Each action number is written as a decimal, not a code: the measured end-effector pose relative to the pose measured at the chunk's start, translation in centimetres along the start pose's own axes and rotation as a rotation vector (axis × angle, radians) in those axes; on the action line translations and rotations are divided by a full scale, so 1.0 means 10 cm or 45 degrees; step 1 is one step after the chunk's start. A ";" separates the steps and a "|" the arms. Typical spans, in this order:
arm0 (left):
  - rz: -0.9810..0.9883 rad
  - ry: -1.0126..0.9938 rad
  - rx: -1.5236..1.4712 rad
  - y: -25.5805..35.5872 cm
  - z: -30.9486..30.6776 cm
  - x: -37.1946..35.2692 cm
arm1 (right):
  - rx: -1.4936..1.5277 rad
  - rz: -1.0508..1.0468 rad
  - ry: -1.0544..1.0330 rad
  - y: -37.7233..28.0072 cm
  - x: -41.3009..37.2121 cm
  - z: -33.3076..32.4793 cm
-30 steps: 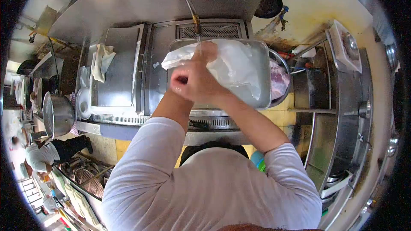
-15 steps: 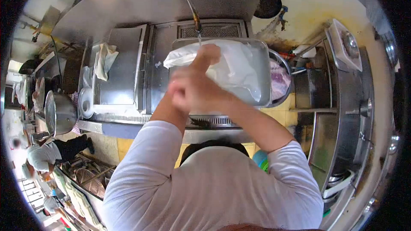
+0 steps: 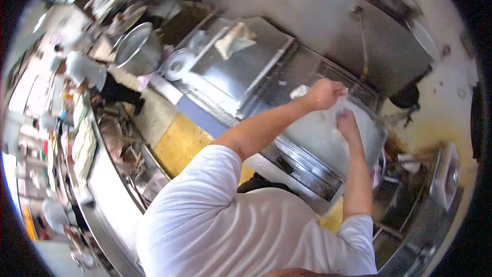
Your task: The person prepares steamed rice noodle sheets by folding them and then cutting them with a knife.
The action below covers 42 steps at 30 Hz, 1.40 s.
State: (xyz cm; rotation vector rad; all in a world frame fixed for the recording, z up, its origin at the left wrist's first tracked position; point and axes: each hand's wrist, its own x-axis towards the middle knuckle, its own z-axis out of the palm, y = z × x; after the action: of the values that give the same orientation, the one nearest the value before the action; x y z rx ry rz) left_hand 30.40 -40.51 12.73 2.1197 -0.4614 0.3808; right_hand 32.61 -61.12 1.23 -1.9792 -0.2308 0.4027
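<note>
A wet white cloth is bunched between my two hands, above a clear rectangular tub of cloudy water. My left hand is closed on the cloth near the tub's back side. Lower and to the right, my right hand is closed on another part of it, slightly smeared by motion. A white end of the cloth shows to the left of my left wrist. Behind the tub is a thin water tap.
A steel counter panel to the left carries a crumpled cream cloth. Beyond it stands a large metal pot. A co-worker is by a long worktop at far left. A white bin stands at right.
The view has swung, so the tub sits further right and tilted. My forearms were crossed over the tub; now they are uncrossed, and both hands grip the cloth, which is gathered up from the water.
</note>
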 end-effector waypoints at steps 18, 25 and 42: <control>-0.377 0.582 -0.320 -0.34 -0.25 0.35 | -0.376 -0.196 0.382 0.44 -0.12 -0.02; -0.524 0.220 -0.068 -0.26 1.13 0.67 | 1.438 0.175 0.408 -1.00 -0.48 0.73; -0.218 -0.080 0.101 -0.14 0.85 0.52 | 0.264 -0.145 0.853 -0.42 0.07 -0.29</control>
State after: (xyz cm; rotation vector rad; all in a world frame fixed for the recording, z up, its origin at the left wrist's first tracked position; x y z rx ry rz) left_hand 36.41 -47.78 9.36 2.2338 -0.3020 0.2383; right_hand 34.46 -61.47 6.04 -1.7772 0.1219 -0.3067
